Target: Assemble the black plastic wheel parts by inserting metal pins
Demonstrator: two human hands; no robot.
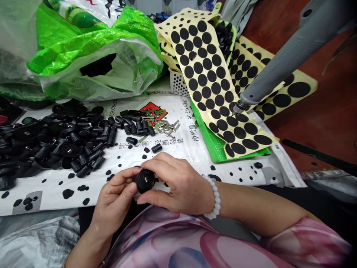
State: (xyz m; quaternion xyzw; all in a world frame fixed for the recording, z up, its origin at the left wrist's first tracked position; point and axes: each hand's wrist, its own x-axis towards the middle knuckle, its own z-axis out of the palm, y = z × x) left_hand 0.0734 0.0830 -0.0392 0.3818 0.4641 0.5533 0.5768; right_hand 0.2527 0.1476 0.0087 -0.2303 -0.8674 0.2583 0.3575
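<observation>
Between my two hands, close to the table's front edge, is a round black plastic part with a small metal contact on its face. My left hand pinches it from the left side. Thumb and fingers of my right hand curl around its right side. What lies behind the part is hidden by my fingers. Beyond my hands sit small black cylinders and a scatter of thin metal strips. To the left is a large heap of black plastic parts.
Sheets of round black stickers lean over a white basket and a green tray on the right. A grey electric screwdriver hangs above them. A green plastic bag stands at the back left. Black dots speckle the white cover.
</observation>
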